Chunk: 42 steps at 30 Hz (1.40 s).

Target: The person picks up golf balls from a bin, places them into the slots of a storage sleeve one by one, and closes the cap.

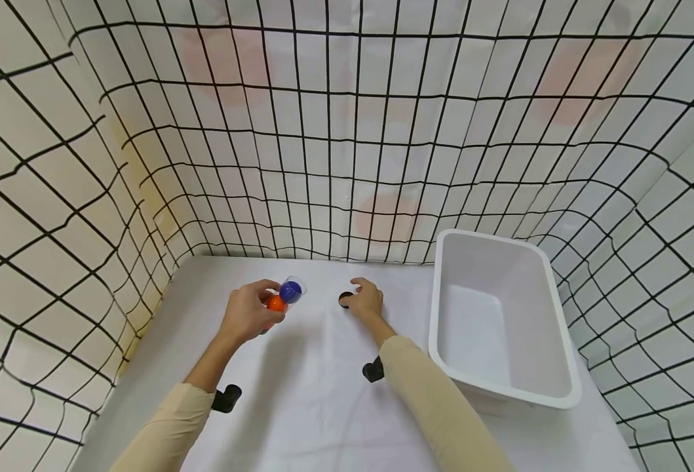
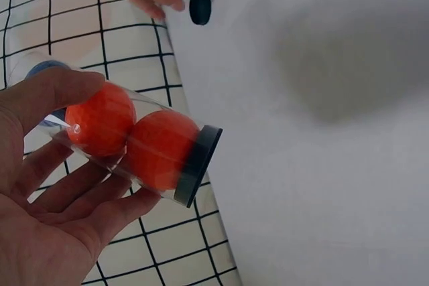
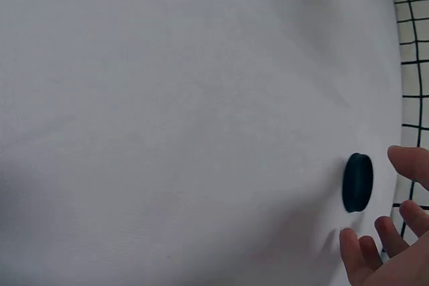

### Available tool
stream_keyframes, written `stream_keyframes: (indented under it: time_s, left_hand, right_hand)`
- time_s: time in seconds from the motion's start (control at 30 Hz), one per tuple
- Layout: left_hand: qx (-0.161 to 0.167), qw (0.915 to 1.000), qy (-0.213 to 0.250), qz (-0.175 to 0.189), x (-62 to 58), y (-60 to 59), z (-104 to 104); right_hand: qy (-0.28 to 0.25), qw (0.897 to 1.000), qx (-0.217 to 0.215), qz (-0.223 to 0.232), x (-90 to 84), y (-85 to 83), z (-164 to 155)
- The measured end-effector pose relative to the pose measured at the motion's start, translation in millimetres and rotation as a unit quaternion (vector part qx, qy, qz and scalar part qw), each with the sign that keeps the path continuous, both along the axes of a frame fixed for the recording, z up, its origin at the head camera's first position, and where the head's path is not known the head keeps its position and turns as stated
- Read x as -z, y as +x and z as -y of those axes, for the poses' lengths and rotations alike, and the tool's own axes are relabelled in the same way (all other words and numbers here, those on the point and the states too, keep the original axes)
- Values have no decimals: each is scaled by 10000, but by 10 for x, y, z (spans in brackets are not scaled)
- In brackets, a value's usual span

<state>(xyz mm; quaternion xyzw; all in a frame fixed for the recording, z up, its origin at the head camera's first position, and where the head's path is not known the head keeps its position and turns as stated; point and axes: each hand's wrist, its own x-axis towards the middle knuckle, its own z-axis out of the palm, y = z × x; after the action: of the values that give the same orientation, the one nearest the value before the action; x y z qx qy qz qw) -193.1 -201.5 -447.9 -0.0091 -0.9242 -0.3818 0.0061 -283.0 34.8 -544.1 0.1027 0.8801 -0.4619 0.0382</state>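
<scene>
Head view, left hand: we see our left hand raised a little above the white table, fingers and thumb curled round a clear tube.
Tube: it lies tilted in that hand; the left wrist view shows two orange balls inside, a blue ball at the far end, and a dark cap closing the near end.
Loose cap: a second black cap sits on the table between our hands, just beside the right fingertips.
Right hand: our right hand hovers low over the table, fingers loosely spread around the cap; it pinches nothing yet.
Bin: the white bin stands on the right, apart from both hands, with nothing visible inside.
Progress: we judge the balls are loaded and one end closed; the loose cap has yet to be picked up.
</scene>
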Motion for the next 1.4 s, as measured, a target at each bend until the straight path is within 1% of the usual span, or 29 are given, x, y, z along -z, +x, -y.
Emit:
stream_keyframes:
  time_s: [0.1,0.2,0.27,0.4,0.53,0.67,0.9,1.0,1.17,1.3,1.4]
  left_hand:
    - [19,10000,-25,41,8,-11,-10]
    - [0,10000,-36,47,13,-14,-15]
    - [-9,10000,-19,41,15,-11,-20]
    - [14,9999,28,111,13,4,-28]
    - [34,9999,20,130,-2,10,-27]
    - [41,9999,-39,100,-16,-6,-23]
    - [62,9999,-72,130,-27,-30,-8]
    - [92,9999,-78,93,-37,-30,-15]
    - [98,9999,-72,75,-49,-20,-36]
    - [81,9999,-47,72,-27,-18,-54]
    - [75,9999,-42,74,9,-19,-71]
  right_hand:
    - [38,9998,171,17,58,6,-39]
    - [115,9997,212,-19,102,11,-67]
    - [194,9997,153,-85,128,14,-72]
    - [191,9998,20,-112,186,35,-46]
    - [216,9996,5,-160,228,74,-9]
    - [280,9992,31,-271,237,93,17]
    - [361,9988,18,-337,247,67,40]
    - [347,9988,52,-348,249,76,26]
    - [477,9978,-19,-460,282,87,2]
    - [536,9969,-111,-565,270,98,1]
    - [529,9959,-199,-711,216,117,25]
